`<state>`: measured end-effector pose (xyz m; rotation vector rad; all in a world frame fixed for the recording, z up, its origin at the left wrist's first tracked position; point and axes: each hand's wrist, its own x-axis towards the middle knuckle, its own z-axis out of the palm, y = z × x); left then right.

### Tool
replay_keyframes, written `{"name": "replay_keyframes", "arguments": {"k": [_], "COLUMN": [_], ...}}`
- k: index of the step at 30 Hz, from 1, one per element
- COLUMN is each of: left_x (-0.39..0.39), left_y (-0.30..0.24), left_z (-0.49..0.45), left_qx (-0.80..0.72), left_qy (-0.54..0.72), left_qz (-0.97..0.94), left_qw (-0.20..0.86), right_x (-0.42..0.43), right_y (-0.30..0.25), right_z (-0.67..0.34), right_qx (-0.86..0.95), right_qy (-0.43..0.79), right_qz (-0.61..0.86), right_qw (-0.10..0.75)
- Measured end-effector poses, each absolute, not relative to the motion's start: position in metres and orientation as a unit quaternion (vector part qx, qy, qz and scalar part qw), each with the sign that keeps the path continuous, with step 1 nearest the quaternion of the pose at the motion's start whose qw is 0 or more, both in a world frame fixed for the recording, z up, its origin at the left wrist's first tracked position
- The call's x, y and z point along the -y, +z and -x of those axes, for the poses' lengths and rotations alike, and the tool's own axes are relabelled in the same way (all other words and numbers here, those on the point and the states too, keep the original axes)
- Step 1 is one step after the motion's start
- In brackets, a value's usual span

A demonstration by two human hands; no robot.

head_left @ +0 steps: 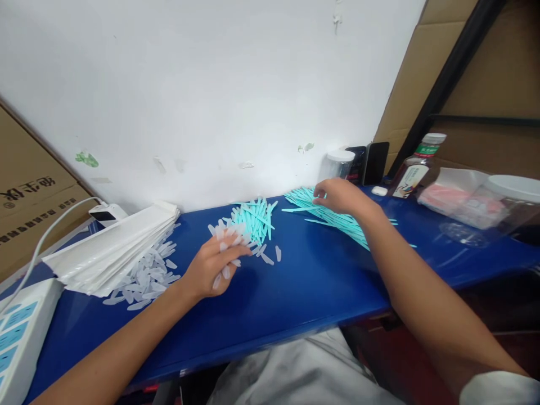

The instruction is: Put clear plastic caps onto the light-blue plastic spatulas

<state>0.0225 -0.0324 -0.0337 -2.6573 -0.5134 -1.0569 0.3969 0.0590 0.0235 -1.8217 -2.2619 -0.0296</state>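
Note:
In my left hand [217,261] is a bunch of small translucent plastic caps [230,233], with the fingers wrapped round them. Just behind it lies a pile of short turquoise sticks [255,219], some with pale translucent ends. A few loose caps [266,259] rest on the blue table beside this pile. My right hand [337,196] is over a spread of long, thin turquoise sticks [348,225], its fingers curled together at the pile's back edge. Whether a stick is between those fingertips I cannot make out.
More translucent caps [152,273] lie at the left, partly under white plastic bags [113,247]. A power strip [25,332] and a white cabled device [107,214] stand farther left. At the right are a lidded jar [337,163], phones [375,163], a bottle [415,169] and a clear tub [506,202].

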Motion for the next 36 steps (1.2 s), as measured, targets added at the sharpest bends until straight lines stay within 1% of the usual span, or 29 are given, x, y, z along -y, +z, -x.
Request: {"name": "replay_keyframes", "arguments": {"k": [2, 5, 8, 12, 15, 17, 19, 21, 22, 24, 27, 31, 36], "left_x": [0.028, 0.024, 0.023, 0.024, 0.024, 0.024, 0.023, 0.022, 0.022, 0.022, 0.024, 0.031, 0.039], "left_y": [-0.03, -0.025, -0.022, -0.02, -0.019, -0.019, -0.019, -0.019, -0.02, -0.021, -0.022, -0.022, -0.021], "left_z": [-0.019, -0.014, -0.011, -0.013, -0.014, -0.014, -0.013, -0.011, -0.011, -0.01, -0.012, -0.02, -0.029], "left_qx": [0.214, 0.252, 0.27, 0.281, 0.29, 0.296, 0.299, 0.301, 0.3, 0.296, 0.273, 0.221, 0.189], "left_qy": [-0.35, -0.329, -0.32, -0.313, -0.314, -0.313, -0.313, -0.313, -0.312, -0.311, -0.308, -0.309, -0.331], "left_qz": [0.908, 0.908, 0.907, 0.906, 0.903, 0.901, 0.9, 0.9, 0.9, 0.902, 0.909, 0.92, 0.924], "left_qw": [0.086, 0.058, 0.045, 0.039, 0.042, 0.046, 0.048, 0.049, 0.049, 0.051, 0.07, 0.093, 0.023], "right_x": [-0.073, -0.081, -0.081, -0.08, -0.08, -0.078, -0.073, -0.065, -0.059, -0.046, -0.027, -0.011, -0.005], "right_y": [0.017, 0.009, 0.006, 0.007, 0.011, 0.015, 0.02, 0.027, 0.03, 0.037, 0.045, 0.048, 0.048], "right_z": [-0.412, -0.418, -0.415, -0.415, -0.417, -0.415, -0.409, -0.399, -0.393, -0.38, -0.36, -0.343, -0.338], "right_qx": [0.755, 0.744, 0.744, 0.742, 0.739, 0.745, 0.752, 0.74, 0.728, 0.71, 0.703, 0.701, 0.716], "right_qy": [0.0, 0.028, 0.042, 0.045, 0.042, 0.063, 0.135, 0.231, 0.272, 0.328, 0.367, 0.37, 0.363], "right_qz": [0.651, 0.666, 0.665, 0.664, 0.662, 0.643, 0.589, 0.509, 0.471, 0.413, 0.36, 0.337, 0.318], "right_qw": [0.073, 0.047, 0.051, 0.08, 0.117, 0.165, 0.261, 0.375, 0.418, 0.467, 0.491, 0.507, 0.503]}}
